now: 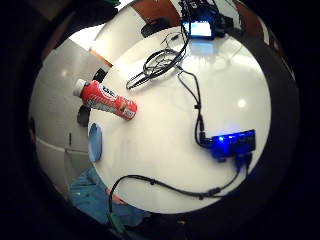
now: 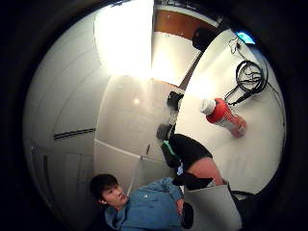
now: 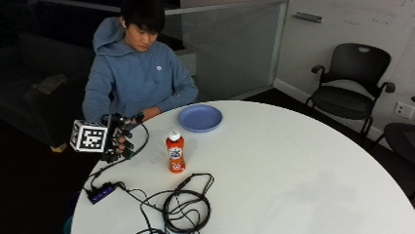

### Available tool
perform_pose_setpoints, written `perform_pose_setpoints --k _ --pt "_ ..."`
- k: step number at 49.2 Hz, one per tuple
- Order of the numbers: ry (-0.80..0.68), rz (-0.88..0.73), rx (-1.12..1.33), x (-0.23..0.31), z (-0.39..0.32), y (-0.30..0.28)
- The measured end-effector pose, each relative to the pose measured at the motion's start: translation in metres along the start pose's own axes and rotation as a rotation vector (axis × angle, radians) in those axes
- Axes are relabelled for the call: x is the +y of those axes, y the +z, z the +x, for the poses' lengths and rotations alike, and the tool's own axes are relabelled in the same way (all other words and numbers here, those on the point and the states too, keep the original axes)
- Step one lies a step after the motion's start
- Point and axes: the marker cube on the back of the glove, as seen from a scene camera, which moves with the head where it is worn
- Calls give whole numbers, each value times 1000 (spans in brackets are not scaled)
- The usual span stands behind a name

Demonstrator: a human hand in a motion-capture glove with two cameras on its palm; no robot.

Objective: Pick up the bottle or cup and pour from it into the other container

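Note:
A red bottle (image 3: 174, 152) with a white cap stands upright on the round white table (image 3: 279, 165), near the person's side. Beyond it, by the table's edge in front of the person, lies a shallow blue plate (image 3: 200, 117). My gloved right hand (image 3: 123, 137) hovers at the table's edge beside the bottle, a hand's width from it. Its fingers are relaxed and hold nothing. Both palm views look out at the bottle (image 1: 106, 99) (image 2: 224, 115) from a short distance. The plate (image 1: 95, 142) shows edge-on by the table's rim.
A coil of black cable (image 3: 185, 204) and a small hub (image 3: 102, 192) lie on the table in front of the bottle. Black chairs (image 3: 350, 83) stand beyond the table's far side. The far half of the tabletop is bare white.

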Motion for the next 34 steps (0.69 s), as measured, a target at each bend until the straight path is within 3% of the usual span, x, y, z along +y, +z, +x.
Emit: perform_pose_setpoints --k 15,34 --pt "44 -110 -86 -8 25 70" --pt "22 -138 -99 -15 18 96"
